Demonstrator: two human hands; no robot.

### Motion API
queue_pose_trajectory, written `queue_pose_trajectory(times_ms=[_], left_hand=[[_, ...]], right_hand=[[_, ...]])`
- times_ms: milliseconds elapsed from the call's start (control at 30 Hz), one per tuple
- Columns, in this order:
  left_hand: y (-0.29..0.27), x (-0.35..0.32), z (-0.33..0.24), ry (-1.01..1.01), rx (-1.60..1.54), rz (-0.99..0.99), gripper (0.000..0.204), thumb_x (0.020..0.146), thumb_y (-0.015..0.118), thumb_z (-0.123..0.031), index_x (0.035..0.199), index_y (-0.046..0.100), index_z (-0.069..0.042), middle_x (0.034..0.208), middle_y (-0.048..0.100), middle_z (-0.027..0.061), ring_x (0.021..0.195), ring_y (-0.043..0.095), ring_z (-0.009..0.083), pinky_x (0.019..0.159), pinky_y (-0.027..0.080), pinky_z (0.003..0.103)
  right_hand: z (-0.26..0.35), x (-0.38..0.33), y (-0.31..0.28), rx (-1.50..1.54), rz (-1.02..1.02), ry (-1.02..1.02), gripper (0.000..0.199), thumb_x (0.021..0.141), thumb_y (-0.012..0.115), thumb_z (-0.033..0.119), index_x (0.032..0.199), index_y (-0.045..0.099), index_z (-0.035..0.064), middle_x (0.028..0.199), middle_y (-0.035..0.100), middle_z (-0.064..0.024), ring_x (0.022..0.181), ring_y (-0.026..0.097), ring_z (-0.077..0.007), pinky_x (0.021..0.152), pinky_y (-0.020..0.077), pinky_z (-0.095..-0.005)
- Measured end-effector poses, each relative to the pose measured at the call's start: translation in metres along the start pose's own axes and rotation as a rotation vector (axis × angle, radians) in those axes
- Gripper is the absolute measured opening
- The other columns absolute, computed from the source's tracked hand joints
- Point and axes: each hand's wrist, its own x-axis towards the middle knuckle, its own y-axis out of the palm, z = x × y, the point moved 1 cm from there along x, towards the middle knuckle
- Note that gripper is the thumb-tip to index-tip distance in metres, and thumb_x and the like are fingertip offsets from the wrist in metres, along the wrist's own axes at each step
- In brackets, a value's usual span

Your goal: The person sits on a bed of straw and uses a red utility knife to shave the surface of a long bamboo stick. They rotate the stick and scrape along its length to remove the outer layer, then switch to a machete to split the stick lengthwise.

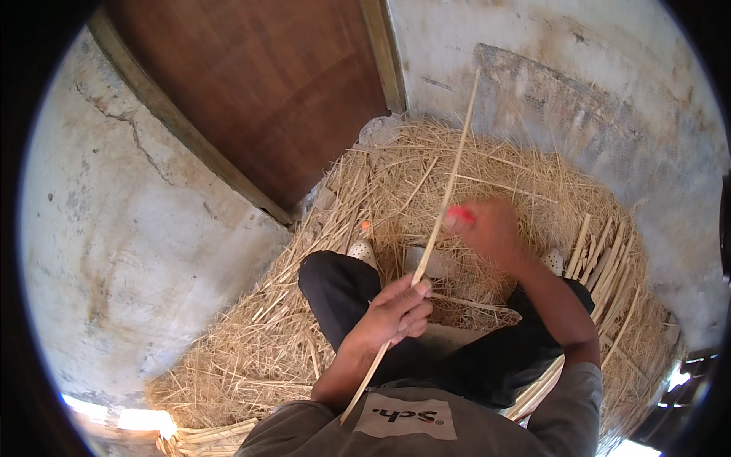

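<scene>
My left hand (394, 311) is closed around the lower part of a long, pale bamboo-like strip (455, 164). The strip slants from near my chest up and away to the right, its far end raised toward the wall. Beside its middle is my right hand (495, 232), fingers curled and smeared by motion. A small bright red thing (461, 215) shows at those fingers, close to the strip. Its kind is too blurred to make out, and whether it touches the strip I cannot tell.
Thin shavings (251, 358) lie heaped around my legs. Several split strips (609, 263) rest together at the right. A brown door (259, 84) stands at the far left, between stained walls (579, 107). White perforated shoes (363, 251) show beyond my knees, near a small orange thing (365, 225).
</scene>
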Motion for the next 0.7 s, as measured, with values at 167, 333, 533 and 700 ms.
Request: queue_pose_trajectory(times_ms=[167,333,533,700], left_hand=[[-0.005,0.003,-0.005,0.007,0.023,-0.026,0.018,0.102,0.042,-0.025,0.094,0.047,-0.01,0.053,0.029,-0.0043,0.038,0.024,0.0061,0.042,0.022,0.021],[0.001,-0.002,-0.006,-0.037,-0.019,-0.084,0.023,0.101,0.044,-0.031,0.091,0.048,-0.01,0.049,0.029,-0.0051,0.036,0.025,0.0055,0.041,0.022,0.021],[-0.004,0.0,-0.004,0.021,0.217,-0.08,0.022,0.103,0.038,-0.028,0.092,0.045,-0.01,0.055,0.029,-0.0044,0.042,0.024,0.0058,0.041,0.022,0.022],[-0.006,0.005,0.001,0.089,0.379,-0.112,0.021,0.103,0.038,-0.027,0.093,0.044,-0.01,0.058,0.031,-0.0048,0.046,0.026,0.0049,0.042,0.022,0.022]], right_hand=[[0.025,-0.018,0.005,0.125,0.073,-0.047,0.059,0.075,0.063,0.064,0.056,0.059,0.0079,0.047,0.052,-0.0104,0.044,0.056,-0.0275,0.046,0.0436,-0.0389],[0.021,-0.009,0.007,0.023,0.0,-0.18,0.064,0.075,0.061,0.068,0.054,0.054,0.0085,0.044,0.048,-0.0086,0.04,0.053,-0.0256,0.04,0.0387,-0.0377],[0.031,-0.015,0.011,0.009,-0.008,-0.194,0.062,0.075,0.06,0.067,0.055,0.056,0.009,0.045,0.048,-0.0079,0.04,0.053,-0.025,0.04,0.0399,-0.0367],[0.019,-0.004,0.003,-0.048,-0.025,-0.196,0.061,0.072,0.064,0.066,0.056,0.058,0.0079,0.046,0.052,-0.009,0.041,0.056,-0.0259,0.043,0.0437,-0.0369]])
